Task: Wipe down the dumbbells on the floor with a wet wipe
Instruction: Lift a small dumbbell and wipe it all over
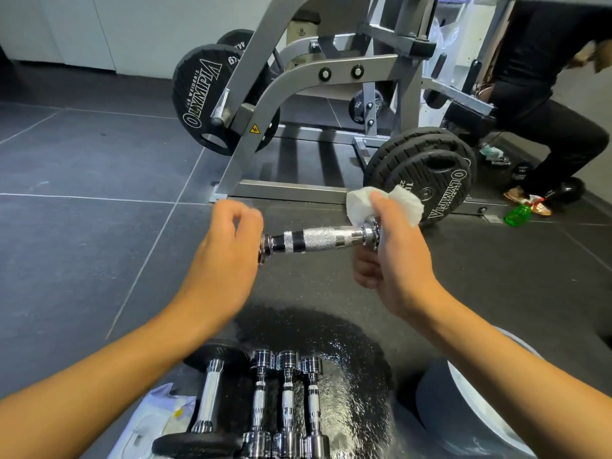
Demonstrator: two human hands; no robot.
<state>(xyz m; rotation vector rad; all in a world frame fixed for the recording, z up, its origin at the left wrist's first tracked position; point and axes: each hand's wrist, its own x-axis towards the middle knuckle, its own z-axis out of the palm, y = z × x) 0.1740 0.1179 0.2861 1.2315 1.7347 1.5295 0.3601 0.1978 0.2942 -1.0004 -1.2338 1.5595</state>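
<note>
The left hand grips the left end of a small chrome dumbbell, fingers curled round its head, and holds it level above the dark rubber floor. The right hand closes on the dumbbell's right end, with a crumpled white wet wipe pinched between thumb and fingers and bunched over the top of that end. The knurled handle shows bare between the two hands. Near the person, below the forearms, three more chrome dumbbells lie side by side, touching or almost so, and just left of them lies a larger dumbbell with black round heads. These rest on a wet, glistening patch of the floor. A pale packet lies partly under the black-headed dumbbell at the near left. Farther off stands a grey plate-loaded machine, with black Olympia weight plates on its right side just behind the wipe and others on its far left. At the far right another person in black clothing crouches, and a green spray bottle lies on the floor near that person's feet.
</note>
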